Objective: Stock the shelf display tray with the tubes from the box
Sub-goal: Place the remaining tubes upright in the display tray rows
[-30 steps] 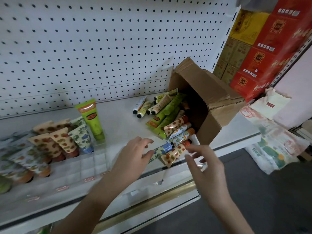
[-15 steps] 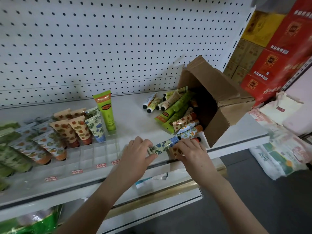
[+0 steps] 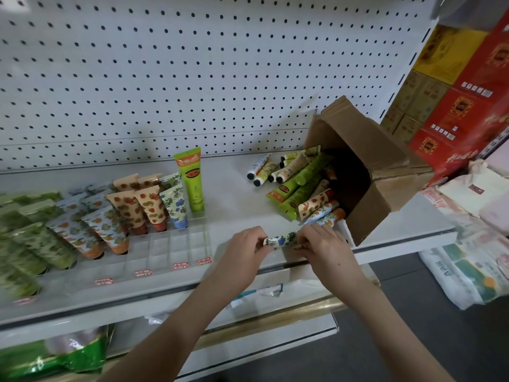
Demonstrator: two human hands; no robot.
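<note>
Tipped box [image 3: 385, 150], tubes [image 3: 297, 188] spilling, tray [image 3: 176, 244] seemingly half-stocked

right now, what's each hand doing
left hand: pinches one end of the blue-flowered tube
right hand: grips its other end

We face a white pegboard wall [image 3: 165, 78]; below it a grey shelf [image 3: 225, 194], right of it red cartons [image 3: 468, 111] and dark floor [image 3: 413, 340].
</note>
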